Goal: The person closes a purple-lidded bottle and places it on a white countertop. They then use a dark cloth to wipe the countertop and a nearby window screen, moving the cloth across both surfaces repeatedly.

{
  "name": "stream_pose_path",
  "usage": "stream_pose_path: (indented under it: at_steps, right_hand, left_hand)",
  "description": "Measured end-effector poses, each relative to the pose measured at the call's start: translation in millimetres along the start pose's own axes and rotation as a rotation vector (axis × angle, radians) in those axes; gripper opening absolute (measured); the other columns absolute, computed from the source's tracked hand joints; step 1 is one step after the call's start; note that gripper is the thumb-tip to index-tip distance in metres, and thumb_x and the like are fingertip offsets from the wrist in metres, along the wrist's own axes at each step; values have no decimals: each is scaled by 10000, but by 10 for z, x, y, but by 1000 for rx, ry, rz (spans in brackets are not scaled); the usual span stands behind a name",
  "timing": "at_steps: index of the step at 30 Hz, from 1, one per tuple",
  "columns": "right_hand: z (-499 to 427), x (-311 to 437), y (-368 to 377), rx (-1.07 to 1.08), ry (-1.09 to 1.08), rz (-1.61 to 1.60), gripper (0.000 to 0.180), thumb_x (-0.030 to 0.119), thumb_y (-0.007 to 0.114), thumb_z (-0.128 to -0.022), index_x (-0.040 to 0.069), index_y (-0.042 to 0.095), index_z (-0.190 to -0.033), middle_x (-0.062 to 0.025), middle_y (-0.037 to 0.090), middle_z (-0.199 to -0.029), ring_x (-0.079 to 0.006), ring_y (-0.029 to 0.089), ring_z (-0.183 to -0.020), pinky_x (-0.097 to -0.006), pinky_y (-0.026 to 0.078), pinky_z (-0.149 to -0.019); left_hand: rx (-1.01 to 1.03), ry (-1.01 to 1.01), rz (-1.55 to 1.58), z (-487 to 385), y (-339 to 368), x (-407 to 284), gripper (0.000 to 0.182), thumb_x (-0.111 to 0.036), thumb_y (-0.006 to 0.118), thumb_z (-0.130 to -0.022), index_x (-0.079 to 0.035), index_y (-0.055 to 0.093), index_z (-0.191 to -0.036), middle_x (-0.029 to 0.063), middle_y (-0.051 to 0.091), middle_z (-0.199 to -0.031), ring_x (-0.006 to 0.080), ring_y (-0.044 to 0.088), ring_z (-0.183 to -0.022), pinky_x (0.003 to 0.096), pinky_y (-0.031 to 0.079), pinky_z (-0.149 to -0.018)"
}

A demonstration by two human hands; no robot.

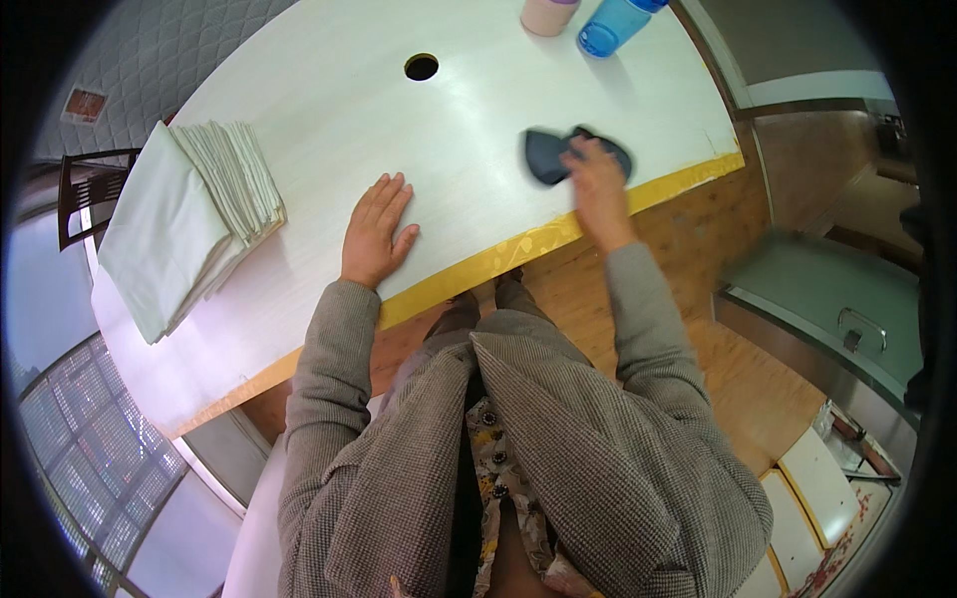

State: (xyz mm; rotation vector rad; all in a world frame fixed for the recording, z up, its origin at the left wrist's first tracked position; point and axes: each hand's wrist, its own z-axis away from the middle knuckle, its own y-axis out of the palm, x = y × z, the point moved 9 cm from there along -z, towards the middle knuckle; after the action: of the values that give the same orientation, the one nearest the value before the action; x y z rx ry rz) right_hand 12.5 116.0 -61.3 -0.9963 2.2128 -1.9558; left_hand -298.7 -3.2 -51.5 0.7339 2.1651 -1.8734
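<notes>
My left hand [377, 232] lies palm down on the white tabletop [336, 149], its thumb apart from the fingers and nothing in it. Over the right part of the table, near its yellow-taped edge, my right hand [600, 187] has its fingers on a dark two-lobed object [546, 155], perhaps an eye mask. Both that object and the hand are blurred, and the fingers hide part of its right lobe. To the left of my left hand stands a stack of folded pale cloth [179, 217], its top piece hanging to one side.
A blue bottle [609, 30] and a pink cup [548, 15] stand at the table's far side. A round hole [422, 67] pierces the tabletop. A dark chair [93, 190] is beyond the left edge. On the right is a glass-topped unit with a metal handle [863, 329].
</notes>
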Motion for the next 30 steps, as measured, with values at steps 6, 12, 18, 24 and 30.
stream_pose_path:
  at_steps: [6,12,18,24,30]
  right_hand:
    - [332,-153,-41,-19,182,37,291,66,598,-944,71,715,-1210,-143,581,-1464,-375,479,-1413,-541,340,-1184]
    - [1018,1661,378,105,-258,-269,279,100,621,-855,91,741,-1107,-108,596,-1442,-309,484,-1411,-532,353,-1179]
    - [1084,802,59,-57,-66,-92,242,69,617,-881,102,735,-1089,-106,620,-1413,-327,533,-1368,-532,387,-1151]
    - [1098,-617,-326,-428,394,-200,259,94,603,-991,6,683,-1220,-217,493,-1531,-444,394,-1451,-502,344,-1185]
    - [1398,242,205,-407,279,-400,265,73,597,-977,28,692,-1220,-185,535,-1496,-439,374,-1472,-517,296,-1205]
  left_hand:
    - [122,87,46,-83,181,-290,582,-267,693,-937,-110,528,-1472,94,475,-1571,319,404,-1473,449,339,-1221]
    - [82,150,160,-117,203,-372,592,-247,685,-929,-95,519,-1477,116,466,-1573,335,405,-1471,460,337,-1214]
    - [193,249,216,-147,467,-795,604,-228,675,-923,-91,505,-1486,126,438,-1592,349,378,-1486,469,309,-1227]
    - [237,329,271,-374,794,-1271,590,-241,668,-939,-88,506,-1485,129,438,-1592,345,372,-1489,465,301,-1233]
    - [242,328,245,-447,835,-1369,534,-209,643,-944,-77,539,-1451,136,504,-1541,349,414,-1464,480,307,-1226]
